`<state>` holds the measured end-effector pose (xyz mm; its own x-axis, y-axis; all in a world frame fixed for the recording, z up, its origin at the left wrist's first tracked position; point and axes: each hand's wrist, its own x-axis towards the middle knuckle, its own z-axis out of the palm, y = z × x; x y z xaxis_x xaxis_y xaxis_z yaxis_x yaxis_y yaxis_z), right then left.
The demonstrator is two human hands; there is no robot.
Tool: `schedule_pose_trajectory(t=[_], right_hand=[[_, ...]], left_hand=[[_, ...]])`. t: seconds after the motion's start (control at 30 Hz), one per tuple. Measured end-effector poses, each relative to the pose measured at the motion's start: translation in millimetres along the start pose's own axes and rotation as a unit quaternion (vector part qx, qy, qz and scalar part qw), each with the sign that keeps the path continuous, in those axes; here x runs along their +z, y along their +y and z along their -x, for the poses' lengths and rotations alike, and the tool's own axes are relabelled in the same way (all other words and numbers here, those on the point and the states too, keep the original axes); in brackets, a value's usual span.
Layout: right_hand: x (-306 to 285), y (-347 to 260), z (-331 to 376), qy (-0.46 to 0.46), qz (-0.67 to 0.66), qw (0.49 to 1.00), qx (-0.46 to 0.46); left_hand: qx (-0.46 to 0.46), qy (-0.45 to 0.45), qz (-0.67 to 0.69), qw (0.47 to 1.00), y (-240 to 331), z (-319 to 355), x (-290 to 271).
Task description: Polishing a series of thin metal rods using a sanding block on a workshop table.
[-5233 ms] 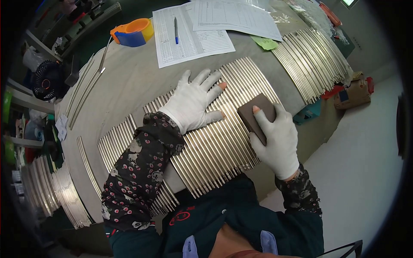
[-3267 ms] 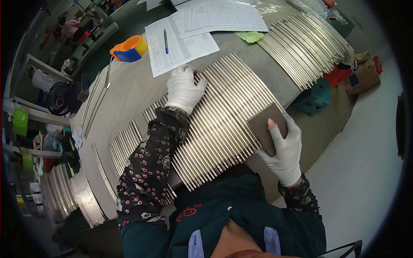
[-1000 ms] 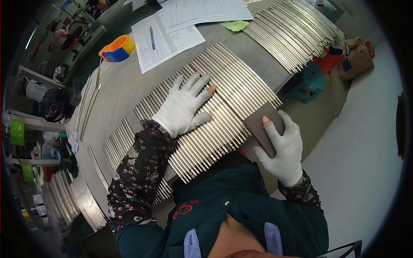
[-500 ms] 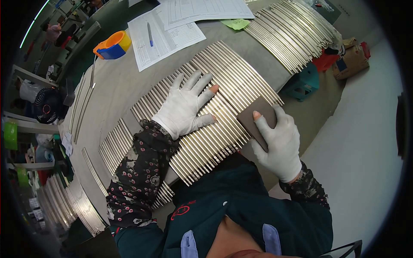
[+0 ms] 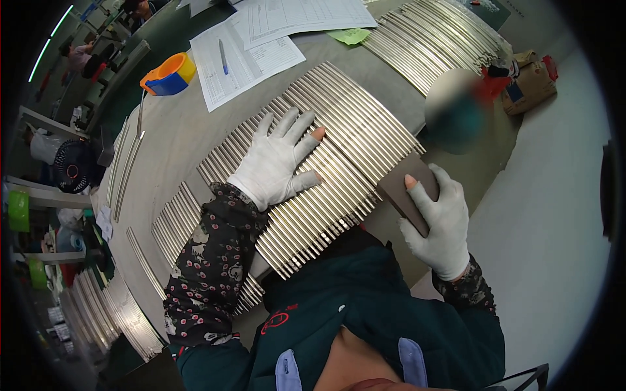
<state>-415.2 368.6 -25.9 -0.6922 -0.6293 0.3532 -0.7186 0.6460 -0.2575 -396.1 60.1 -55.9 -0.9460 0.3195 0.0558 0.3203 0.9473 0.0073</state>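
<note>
- At the centre of the table (image 5: 163, 146): metal rods (image 5: 352, 117) lie side by side in a slanting row, lower ends toward 4 o'clock.
- Left hand (image 5: 268, 168), gloved, just off centre toward 11 o'clock: palm down, fingers spread wide, pressing on the rods, nothing gripped.
- Right hand (image 5: 445, 225), gloved, 3 o'clock: partly closed round a brown block (image 5: 396, 188), thumb on top; fingers beneath hidden.
- Block's edge lies along the rod ends; touching or a hair apart, cannot tell.
- Good practice, my judgement: broad, even palm pressure so no rod rolls; block face square to the ends; light strokes, as a tilted one could skew the row.
- Containers: cardboard carton (image 5: 533, 91) on the floor, 2 o'clock, contents not visible. Whitish bag (image 5: 44, 148), 9 o'clock, contents too unclear to tell.
</note>
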Motion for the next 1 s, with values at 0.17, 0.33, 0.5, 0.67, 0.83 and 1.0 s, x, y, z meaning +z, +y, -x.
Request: schedule_pose_trajectory(t=[0.17, 0.33, 0.5, 0.67, 0.83, 1.0], right_hand=[[3.0, -2.1, -1.3, -0.019, -0.01, 1.0, -0.005], [10.8, -9.3, -12.9, -0.026, 0.007, 0.999, -0.029], [30.8, -28.6, -54.6, -0.008, 0.061, 0.996, -0.061], [8.0, -15.0, -23.2, -0.043, 0.036, 0.996, -0.064], [29.2, -33.9, -52.3, -0.031, 0.043, 0.998, -0.028], [-5.0, -7.3, -14.4, -0.073, 0.011, 0.997, -0.037]], left_hand=[[-0.005, -0.004, 0.009, 1.0, -0.2, 5.0, -1.4], [-0.004, -0.009, 0.001, 1.0, -0.5, 8.0, -2.4], [-0.009, 0.012, 0.006, 1.0, 2.2, 8.8, -8.2], [0.0, 0.03, 0.019, 0.999, 3.8, 10.3, -6.7], [0.003, 0.039, 0.004, 0.999, 4.4, 9.8, -5.7], [0.006, 0.036, 0.002, 0.999, 2.2, 10.4, -2.6]])
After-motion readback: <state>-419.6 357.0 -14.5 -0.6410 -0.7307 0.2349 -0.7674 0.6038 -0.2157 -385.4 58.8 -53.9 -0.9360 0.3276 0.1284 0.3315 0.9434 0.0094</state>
